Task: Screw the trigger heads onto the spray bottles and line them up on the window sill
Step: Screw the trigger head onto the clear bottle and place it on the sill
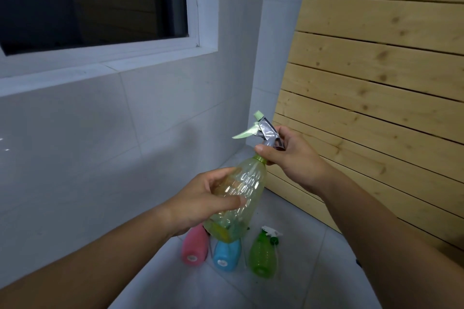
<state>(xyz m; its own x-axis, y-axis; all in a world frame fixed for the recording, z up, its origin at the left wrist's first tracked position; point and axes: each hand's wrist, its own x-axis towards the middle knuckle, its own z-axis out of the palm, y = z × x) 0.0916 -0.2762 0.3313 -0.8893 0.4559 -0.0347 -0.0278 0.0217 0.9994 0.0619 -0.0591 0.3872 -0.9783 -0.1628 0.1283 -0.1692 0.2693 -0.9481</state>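
Left hand (200, 198) grips yellow bottle (241, 190); right hand (293, 155) apparently pinches trigger head (266, 130).

Held bottle (241, 190): clear yellow, ribbed.
Trigger head (266, 130): silver-grey, pale green lever and nozzle.
Floor bottles: pink (194, 248); blue (227, 256); clear green (262, 254), white trigger.
Wall tiles (125, 133): pale grey-white.
Slat panel (376, 83): light knotty pine.
Window frame (203, 7): white.

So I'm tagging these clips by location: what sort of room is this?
Probably a tiled bathroom or utility corner, though that's a guess: pale wall tiles, a tiled floor where spray bottles lie, a white-framed window and a wooden slat panel.
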